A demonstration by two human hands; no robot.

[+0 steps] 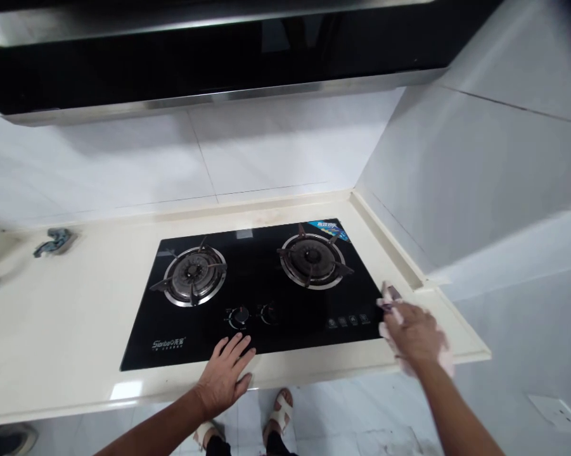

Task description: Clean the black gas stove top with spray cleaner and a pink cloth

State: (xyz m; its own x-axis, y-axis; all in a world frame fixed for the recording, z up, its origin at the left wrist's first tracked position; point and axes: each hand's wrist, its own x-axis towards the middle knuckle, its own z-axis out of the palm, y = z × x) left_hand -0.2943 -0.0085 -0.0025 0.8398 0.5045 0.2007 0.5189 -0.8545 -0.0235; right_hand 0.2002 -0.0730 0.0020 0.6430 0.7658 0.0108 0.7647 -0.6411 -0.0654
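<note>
A black glass gas hob with two burners is set into the cream countertop. My left hand lies with fingers spread at the hob's front edge, just below the left control knob. At the hob's right edge, my right hand presses a pale pink-and-white cloth on the counter. Part of the cloth hangs out past the hand near the front edge. The right hand is slightly blurred, and its fingers are partly hidden.
Low overhead hangs a black range hood with a metal rim. A crumpled dark cloth lies on the counter at the far left. A tiled wall closes off the right side, with a raised counter lip along it.
</note>
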